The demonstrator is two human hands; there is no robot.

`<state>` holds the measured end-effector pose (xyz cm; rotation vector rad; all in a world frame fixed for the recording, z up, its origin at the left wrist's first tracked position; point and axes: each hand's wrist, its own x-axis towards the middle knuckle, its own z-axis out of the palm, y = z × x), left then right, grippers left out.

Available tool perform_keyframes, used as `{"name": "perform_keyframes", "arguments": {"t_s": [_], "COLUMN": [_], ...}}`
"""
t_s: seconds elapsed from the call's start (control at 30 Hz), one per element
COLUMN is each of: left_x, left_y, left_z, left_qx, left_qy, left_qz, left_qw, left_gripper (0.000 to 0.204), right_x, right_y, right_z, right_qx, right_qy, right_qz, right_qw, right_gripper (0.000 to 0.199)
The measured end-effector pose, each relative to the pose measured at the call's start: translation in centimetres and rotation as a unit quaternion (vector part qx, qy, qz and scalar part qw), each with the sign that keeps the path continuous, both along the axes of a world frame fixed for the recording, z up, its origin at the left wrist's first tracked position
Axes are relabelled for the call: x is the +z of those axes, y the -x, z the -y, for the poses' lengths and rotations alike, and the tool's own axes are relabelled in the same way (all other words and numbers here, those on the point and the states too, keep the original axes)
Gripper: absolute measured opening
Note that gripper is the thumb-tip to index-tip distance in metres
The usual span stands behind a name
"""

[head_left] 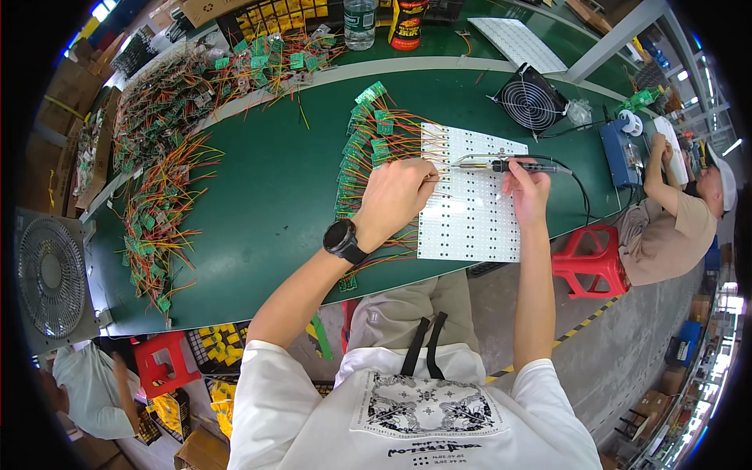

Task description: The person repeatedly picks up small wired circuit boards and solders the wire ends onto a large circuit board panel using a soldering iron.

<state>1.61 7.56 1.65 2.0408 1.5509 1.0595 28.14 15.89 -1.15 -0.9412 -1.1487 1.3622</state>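
Observation:
A white panel (468,235) dotted with rows of small marks lies on the green table in front of me. My right hand (528,188) grips a soldering iron (539,167), whose tip points left over the panel's upper part. At the panel's left edge, my left hand (398,193) is closed in a pinch on a thin wire, mostly hidden by the fingers. Several small green circuit boards (354,153) stand in a column left of the panel, their red and yellow wires reaching its left edge. My left forearm covers some of them.
Heaps of wired circuit boards (168,125) fill the table's left side. A black fan (530,102), a blue soldering station (620,153), a water bottle (359,25) and a second white panel (517,44) stand or lie beyond. The iron's cable loops right. A co-worker (674,227) sits at right.

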Motion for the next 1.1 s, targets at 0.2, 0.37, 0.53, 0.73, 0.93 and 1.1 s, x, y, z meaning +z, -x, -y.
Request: {"name": "perform_keyframes", "arguments": {"t_s": [0.2,0.37,0.53,0.73,0.93,1.1], "left_x": [-0.36,-0.53,-0.67,-0.41,-0.42,-0.57], "left_y": [-0.31,-0.65,-0.73,-0.75,-0.83,-0.72], "left_z": [-0.11,0.06,0.08,0.01,0.02,-0.02], "left_qx": [0.033,0.042,0.051,0.051,0.055,0.048], "left_qy": [-0.017,-0.012,-0.009,-0.014,-0.008,-0.014], "left_qz": [-0.002,-0.030,-0.028,-0.037,-0.035,-0.037], "left_qw": [0.999,0.999,0.998,0.998,0.998,0.998], "left_gripper": [0.010,0.010,0.008,0.009,0.010,0.010], "right_x": [0.15,0.21,0.29,0.25,0.21,0.07], "right_y": [0.19,0.34,0.17,0.13,0.11,0.05], "right_z": [0.23,0.51,0.36,0.24,0.31,0.19], "right_qx": [-0.007,-0.003,0.005,0.016,0.023,0.029], "right_qy": [-0.016,-0.020,-0.011,-0.015,-0.025,-0.026], "right_qz": [0.005,0.003,0.016,0.026,0.036,0.045], "right_qw": [1.000,1.000,1.000,0.999,0.999,0.998], "right_gripper": [0.017,0.017,0.017,0.016,0.016,0.015]}}
